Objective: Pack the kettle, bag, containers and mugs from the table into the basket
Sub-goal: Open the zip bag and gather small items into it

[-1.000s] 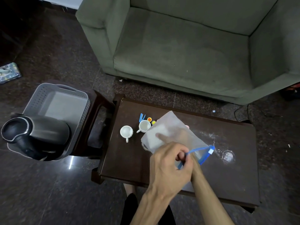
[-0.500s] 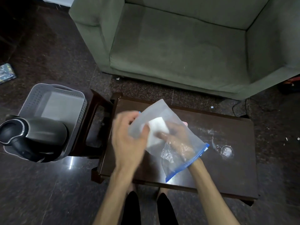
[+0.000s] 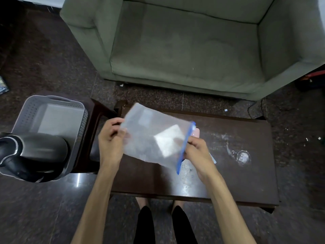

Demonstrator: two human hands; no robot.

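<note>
A clear zip bag (image 3: 154,140) with a blue zip strip is held flat above the dark wooden table (image 3: 228,182). My left hand (image 3: 110,140) grips the bag's closed end on the left. My right hand (image 3: 197,152) pinches the blue strip on the right. Something white shows inside the bag. At the left stands the grey basket (image 3: 33,110), with the dark steel kettle (image 3: 37,154) lying in its near end. The bag and my hands hide the mugs and small containers; only a pink edge (image 3: 196,132) shows behind the bag.
A green sofa (image 3: 184,44) stands just beyond the table. The basket rests on a dark stool (image 3: 95,124) left of the table. A small clear object (image 3: 243,156) and white smears lie on the table's right half. My feet are at the near edge.
The bag has been turned and raised: its blue strip went from low near the table to upright at the right. My left hand moved from the strip to the bag's left end.
</note>
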